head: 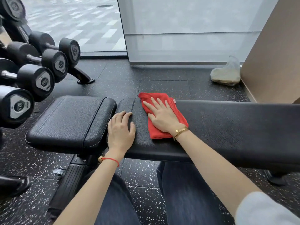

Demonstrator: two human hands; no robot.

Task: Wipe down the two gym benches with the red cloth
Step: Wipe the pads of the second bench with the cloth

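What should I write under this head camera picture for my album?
Right hand presses the red cloth on the black bench; left hand rests beside it.

A rack of black rubber-headed dumbbells [40,62] with grey hexagonal end plates occupies the left side; one nearest end plate reads 32.5, the other markings are too blurred to confirm. The rack's black metal foot [83,77] rests on the black rubber floor [146,176] flecked with white. A crumpled translucent plastic bag [226,73] holding pale contents sits on the floor against the base of a tan wall panel [276,54] at right. Behind it stands a frosted glass panel [186,30], and to its left a clear window [73,21] shows grey patterned paving outside.
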